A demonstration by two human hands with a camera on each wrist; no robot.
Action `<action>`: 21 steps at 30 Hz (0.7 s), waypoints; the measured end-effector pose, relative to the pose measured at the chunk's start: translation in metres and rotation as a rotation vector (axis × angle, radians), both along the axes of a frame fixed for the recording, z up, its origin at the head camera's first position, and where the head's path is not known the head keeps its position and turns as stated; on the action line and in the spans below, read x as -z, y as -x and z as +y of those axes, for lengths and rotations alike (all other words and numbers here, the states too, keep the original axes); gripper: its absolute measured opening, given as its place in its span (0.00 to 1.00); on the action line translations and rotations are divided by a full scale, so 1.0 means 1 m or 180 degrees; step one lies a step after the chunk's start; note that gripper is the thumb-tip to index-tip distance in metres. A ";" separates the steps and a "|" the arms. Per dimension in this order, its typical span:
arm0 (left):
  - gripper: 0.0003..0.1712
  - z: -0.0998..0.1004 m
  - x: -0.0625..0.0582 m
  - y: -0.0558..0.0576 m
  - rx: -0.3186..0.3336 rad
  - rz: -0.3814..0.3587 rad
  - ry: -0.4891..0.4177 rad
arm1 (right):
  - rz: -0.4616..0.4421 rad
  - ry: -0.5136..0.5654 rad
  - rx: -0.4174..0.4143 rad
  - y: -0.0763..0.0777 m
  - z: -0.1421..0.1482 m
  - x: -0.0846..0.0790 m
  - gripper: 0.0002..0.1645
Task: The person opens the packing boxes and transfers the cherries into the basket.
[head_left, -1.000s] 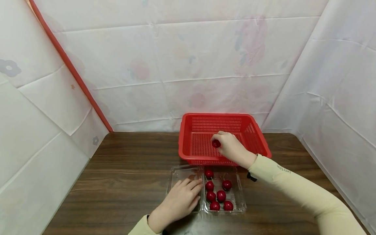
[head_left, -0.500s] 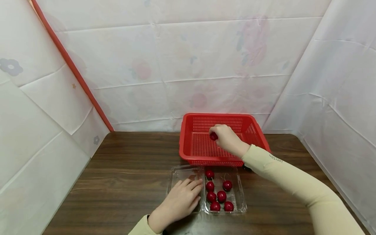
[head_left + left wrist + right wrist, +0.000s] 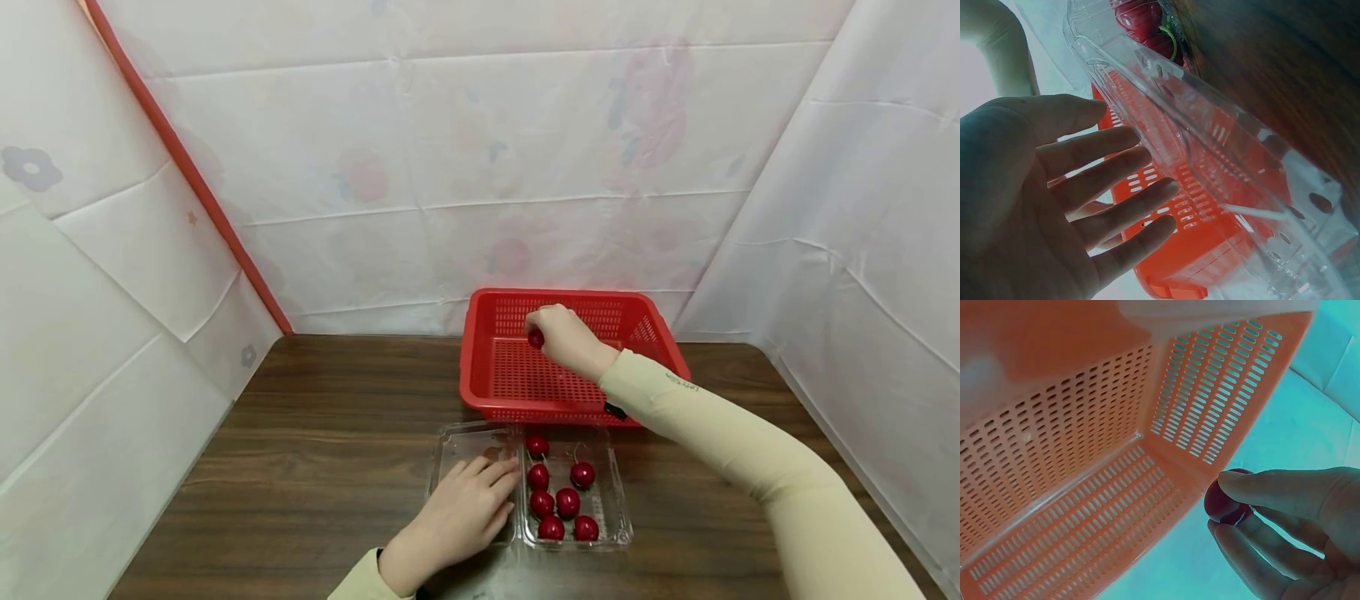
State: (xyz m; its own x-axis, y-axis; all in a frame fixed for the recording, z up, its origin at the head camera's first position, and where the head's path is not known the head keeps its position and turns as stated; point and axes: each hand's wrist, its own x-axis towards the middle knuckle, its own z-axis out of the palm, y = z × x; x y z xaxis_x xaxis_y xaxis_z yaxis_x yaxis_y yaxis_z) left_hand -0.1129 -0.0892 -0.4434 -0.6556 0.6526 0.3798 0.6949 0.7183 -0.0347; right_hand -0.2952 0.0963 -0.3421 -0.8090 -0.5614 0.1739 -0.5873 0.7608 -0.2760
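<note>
My right hand pinches a dark red cherry between thumb and fingers, over the left part of a red perforated basket. The right wrist view shows that cherry at the fingertips, in front of the basket's slotted walls. My left hand lies palm down over the lid half of a clear plastic clamshell box, fingers extended. In the left wrist view, its fingertips are right at the clear plastic edge. The box's other half holds several cherries, some with stems.
A dark wood-grain table carries the box and the basket, which stands right behind the box. White printed sheeting rises behind the table and along both sides. A red strip runs up the left corner.
My right hand has moved further back and slightly left over the basket, carrying the cherry. The left hand stays on the lid, and the cherries in the box have not moved.
</note>
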 end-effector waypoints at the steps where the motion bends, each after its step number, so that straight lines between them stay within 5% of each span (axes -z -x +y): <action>1: 0.19 0.000 0.000 0.000 -0.0003 -0.0010 0.0005 | 0.0011 -0.0005 -0.0008 0.002 -0.001 0.000 0.16; 21: 0.19 0.003 0.001 -0.001 -0.0007 0.0072 0.0048 | -0.0184 -0.0080 0.0051 0.026 -0.018 0.006 0.13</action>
